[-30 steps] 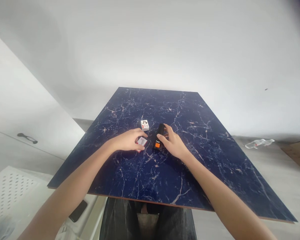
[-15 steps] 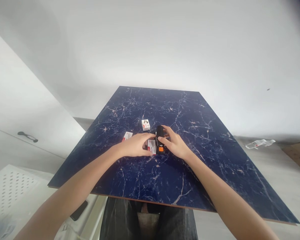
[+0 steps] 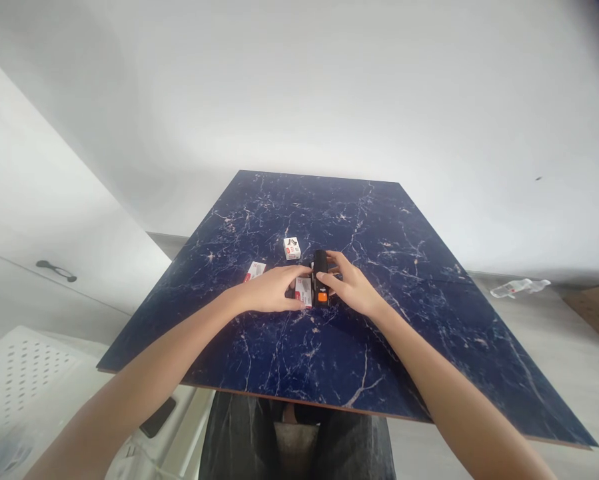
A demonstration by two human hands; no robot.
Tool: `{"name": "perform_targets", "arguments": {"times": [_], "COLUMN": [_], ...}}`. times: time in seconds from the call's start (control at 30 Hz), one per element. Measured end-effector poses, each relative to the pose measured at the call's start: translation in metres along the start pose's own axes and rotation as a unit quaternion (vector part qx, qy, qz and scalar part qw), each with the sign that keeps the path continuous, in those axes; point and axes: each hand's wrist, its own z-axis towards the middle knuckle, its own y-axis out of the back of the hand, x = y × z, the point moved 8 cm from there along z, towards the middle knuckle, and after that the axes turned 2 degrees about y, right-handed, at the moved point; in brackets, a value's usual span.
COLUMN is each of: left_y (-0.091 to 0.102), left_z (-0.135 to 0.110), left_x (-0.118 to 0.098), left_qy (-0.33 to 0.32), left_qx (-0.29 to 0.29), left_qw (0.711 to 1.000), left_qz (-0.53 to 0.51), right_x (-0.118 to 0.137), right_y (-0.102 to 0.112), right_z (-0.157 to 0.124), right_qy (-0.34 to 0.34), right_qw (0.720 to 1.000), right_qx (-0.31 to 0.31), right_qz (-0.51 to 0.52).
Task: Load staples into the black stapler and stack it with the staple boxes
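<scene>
Stapler (image 3: 320, 285) on table (image 3: 429, 320), box (image 3: 292, 248) behind, perhaps card (image 3: 254, 271) left.

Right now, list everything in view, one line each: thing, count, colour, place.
stapler: 1, black with an orange end, mid-table, under the right hand's fingers.
box by the stapler: 1, white and red, against the stapler's left side, at the left hand's fingertips.
flat box: 1, white and red, on the table left of the hands.
small box: 1, white with red, beyond the hands.
table: 1, dark blue marble pattern, centre.
plastic bottle: 1, clear, lying on the floor at right.
phone: 1, dark, on the white surface lower left.
left hand: 1, on the table.
right hand: 1, on the stapler.
</scene>
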Motion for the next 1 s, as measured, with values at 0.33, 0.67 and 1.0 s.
{"name": "perform_targets", "arguments": {"times": [0.33,0.67,1.0], "left_y": [-0.001,0.063,0.053], "left_z": [0.001,-0.017,-0.032], "left_x": [-0.002,0.041,0.052], "left_qy": [-0.014,0.051,0.129], "left_qx": [-0.005,-0.015,0.108], "left_qw": [0.999,0.996,0.979], "left_qz": [-0.037,0.076,0.112], "right_x": [0.002,-0.004,0.016], "right_y": [-0.004,-0.003,0.003], "right_z": [-0.005,-0.008,-0.007], "right_qy": [-0.055,-0.047,-0.012], "right_qw": [0.997,0.996,0.99], "right_qx": [-0.018,-0.078,-0.089], "right_qz": [0.043,-0.02,-0.111]}}
